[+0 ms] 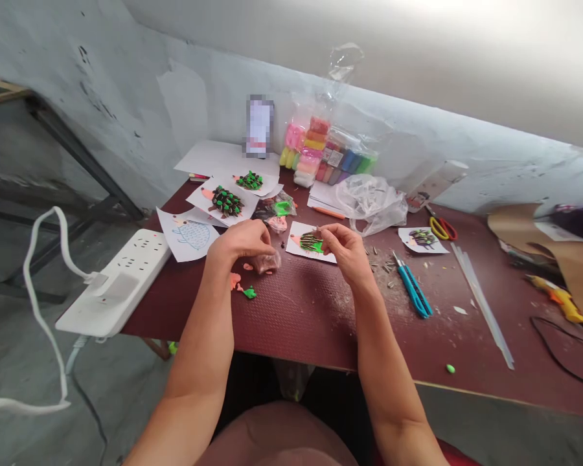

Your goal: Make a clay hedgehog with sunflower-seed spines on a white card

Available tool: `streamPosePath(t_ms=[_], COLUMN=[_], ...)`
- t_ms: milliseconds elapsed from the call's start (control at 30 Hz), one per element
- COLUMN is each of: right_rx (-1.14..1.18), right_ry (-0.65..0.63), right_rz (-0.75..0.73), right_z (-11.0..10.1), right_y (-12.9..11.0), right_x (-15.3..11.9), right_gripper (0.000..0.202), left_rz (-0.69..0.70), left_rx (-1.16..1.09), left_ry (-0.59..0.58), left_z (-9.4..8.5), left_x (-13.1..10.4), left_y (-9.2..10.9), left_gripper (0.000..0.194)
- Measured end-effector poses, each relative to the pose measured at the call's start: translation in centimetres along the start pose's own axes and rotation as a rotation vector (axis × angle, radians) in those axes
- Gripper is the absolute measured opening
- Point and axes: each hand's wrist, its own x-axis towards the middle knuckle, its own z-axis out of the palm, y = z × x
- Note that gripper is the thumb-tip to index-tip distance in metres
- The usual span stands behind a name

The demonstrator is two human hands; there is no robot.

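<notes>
My left hand (245, 241) is bent over a plastic-wrapped lump of brown clay (268, 261), with its fingers pinched at the wrapper's top. My right hand (342, 247) is at the right edge of a small white card (326, 257). Its thumb and forefinger are pressed together; what is between them is too small to name. On that card is a clay hedgehog (311, 242) with a pink face, a green body and dark stick-like spines. Pink clay (235, 281) and a green clay bit (249, 292) lie below my left hand.
At the left are finished-looking hedgehog cards (226, 202), a blue drawing (193, 235) and a power strip (121, 278). Clay packs (315, 152) lean on the wall. A blue utility knife (412, 285), scissors (443, 228), clear glue sticks (483, 307) and a yellow glue gun (561, 299) lie right.
</notes>
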Motion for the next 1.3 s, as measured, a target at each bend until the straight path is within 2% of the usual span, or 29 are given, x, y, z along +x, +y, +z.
streamPosePath(t_ms=[33,167,267,300,400,467,533,767,967,1167,1300], right_rx=[0.005,0.022,0.028,0.027,0.018,0.008,-0.008,-0.023,-0.03,-0.074,-0.098], right_ry=[0.005,0.007,0.001,-0.007,-0.042,-0.048,-0.033,0.04,0.085,0.127,0.126], right_rz=[0.015,0.082,0.092,0.089,0.064,0.046,0.034,0.01,-0.021,-0.04,-0.046], right_z=[-0.3,-1.1,-1.0,-0.7,0.2,0.8,1.2,1.0,0.8,1.1,1.0], right_y=[0.0,0.3,0.6,0.7,0.8,0.8,0.8,0.5,0.5,0.7,0.7], right_x=[-0.3,-1.4,-1.8,-1.9,-2.0,-2.1,-2.3,-2.6,-2.7,-2.8,-2.8], right_gripper=[0.036,0.031,0.031,0.032,0.035,0.038,0.039,0.037,0.027,0.029,0.031], left_rz=[-0.004,0.017,0.152,0.205,0.303,0.37,0.388,0.317,0.269,0.273,0.316], left_rx=[0.018,-0.024,-0.195,-0.282,-0.516,-0.569,-0.601,-0.738,-0.86,-0.888,-0.857], left_ry=[0.014,0.123,0.251,0.252,0.158,0.006,-0.045,-0.078,-0.01,-0.022,-0.055], left_z=[0.0,0.3,0.8,1.1,1.9,2.3,2.5,2.5,2.9,3.2,3.1], left_x=[0.0,0.3,0.4,0.3,0.3,0.3,0.4,0.6,0.7,1.0,1.0], left_y=[-0.1,0.0,1.3,2.0,4.0,4.8,5.2,4.8,4.8,5.3,5.2], left_gripper=[0.018,0.011,0.017,0.02,0.031,0.032,0.031,0.028,0.017,0.026,0.024])
